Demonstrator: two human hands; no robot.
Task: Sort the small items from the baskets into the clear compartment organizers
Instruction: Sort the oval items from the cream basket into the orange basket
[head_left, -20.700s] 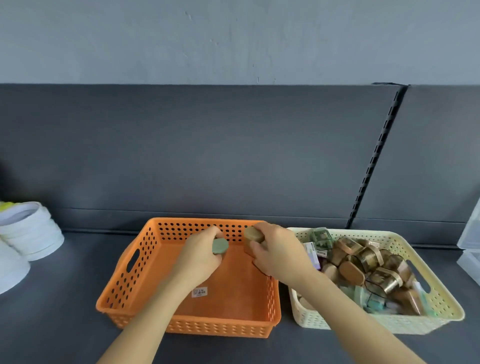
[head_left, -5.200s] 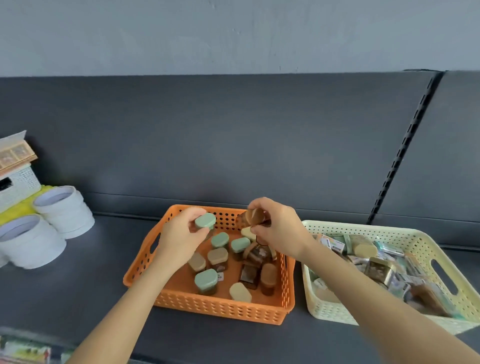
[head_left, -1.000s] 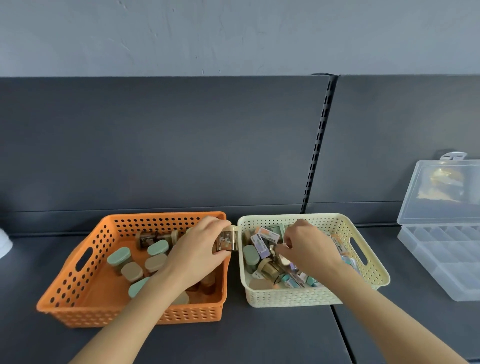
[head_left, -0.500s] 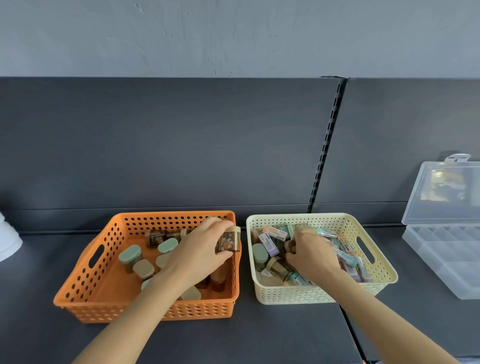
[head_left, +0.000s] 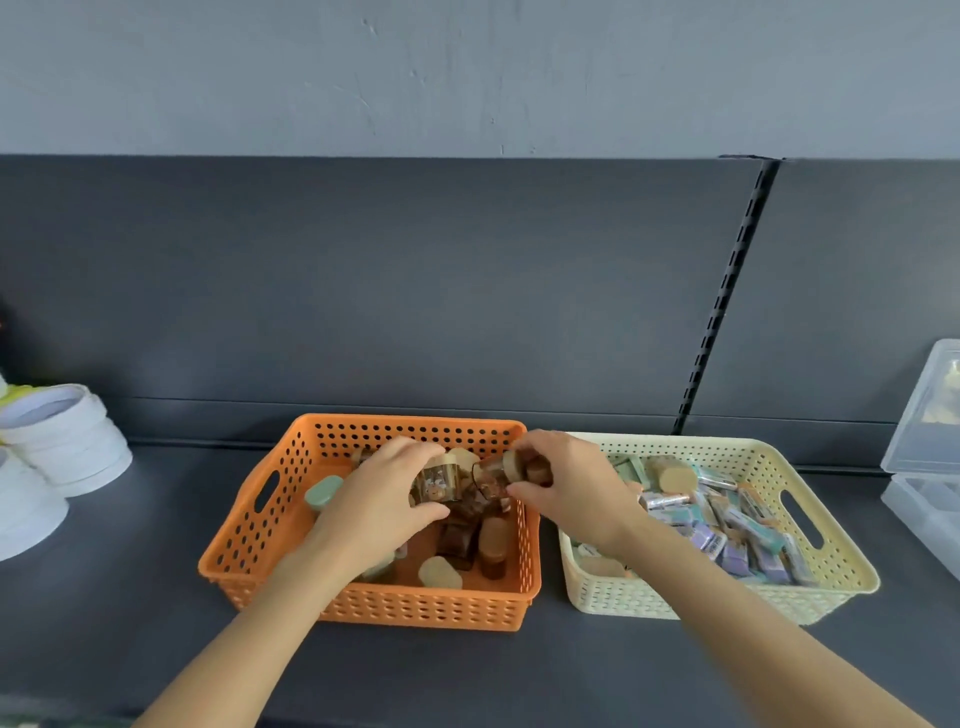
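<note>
Looks like a shop aisle, or maybe the stockroom behind one: dark grey retail-style shelf deck (head_left: 130, 623) with a flat back panel (head_left: 363, 286) and a slotted metal upright (head_left: 727, 291) running up the seam between panels. Feels like merchandise too, what with lots of near-matching small jars (head_left: 492, 540) dumped in an orange basket (head_left: 260, 530), little wrapped packets (head_left: 727, 540) heaped in a cream basket (head_left: 841, 561), and a stack of white round tins (head_left: 67, 441) off to the left. Plain grey painted wall (head_left: 467, 73) up top.
</note>
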